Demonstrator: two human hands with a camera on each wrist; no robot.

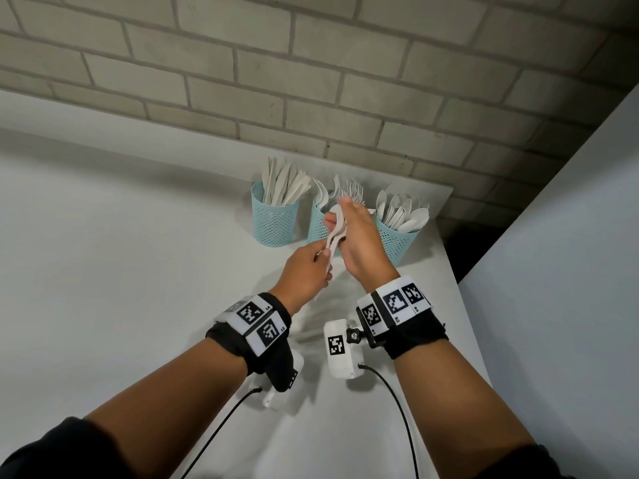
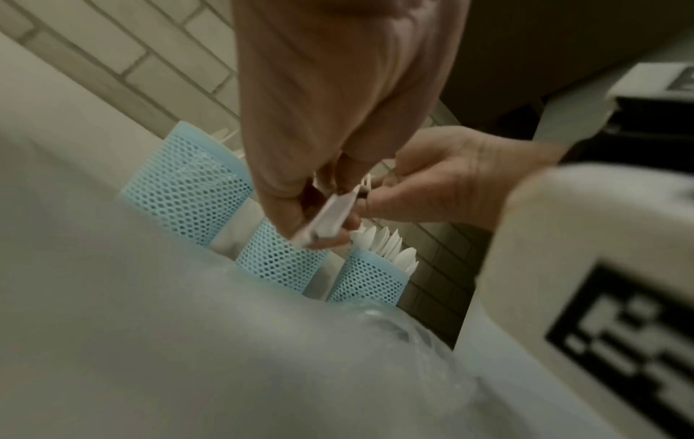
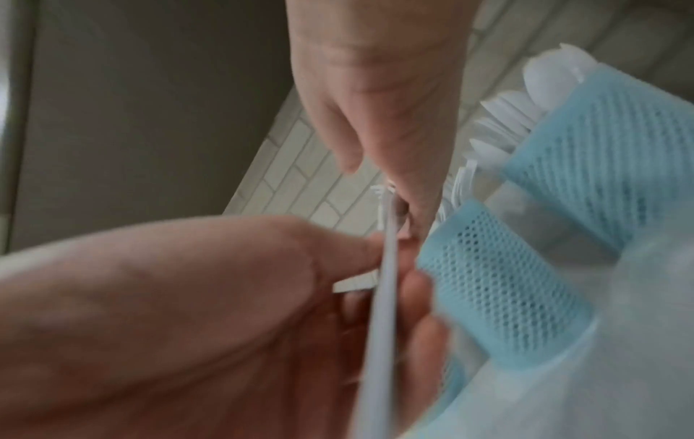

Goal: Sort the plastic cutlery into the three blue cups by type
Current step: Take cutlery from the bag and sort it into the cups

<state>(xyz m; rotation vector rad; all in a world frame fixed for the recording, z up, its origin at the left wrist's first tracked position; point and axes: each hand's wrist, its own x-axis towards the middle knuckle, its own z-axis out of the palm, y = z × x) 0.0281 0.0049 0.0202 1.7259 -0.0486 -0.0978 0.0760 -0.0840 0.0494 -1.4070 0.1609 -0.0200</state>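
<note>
Three blue mesh cups stand in a row by the brick wall: the left cup point(image 1: 275, 217) holds knives, the middle cup point(image 1: 318, 226) holds forks and the right cup point(image 1: 397, 238) holds spoons. In front of the middle cup both hands hold a small bundle of white plastic cutlery point(image 1: 333, 235). My left hand point(image 1: 323, 255) pinches the handle ends point(image 2: 326, 219). My right hand point(image 1: 340, 216) grips the upper ends. Fork tines point(image 3: 379, 190) show above the fingers in the right wrist view. How many pieces are in the bundle is hidden by the hands.
The white table point(image 1: 138, 254) ends at its right edge just past the spoon cup, with a dark gap and a white panel point(image 1: 570, 271) beyond. The brick wall point(image 1: 311, 81) runs close behind the cups. Clear plastic wrap point(image 2: 413, 341) lies on the table under the wrists.
</note>
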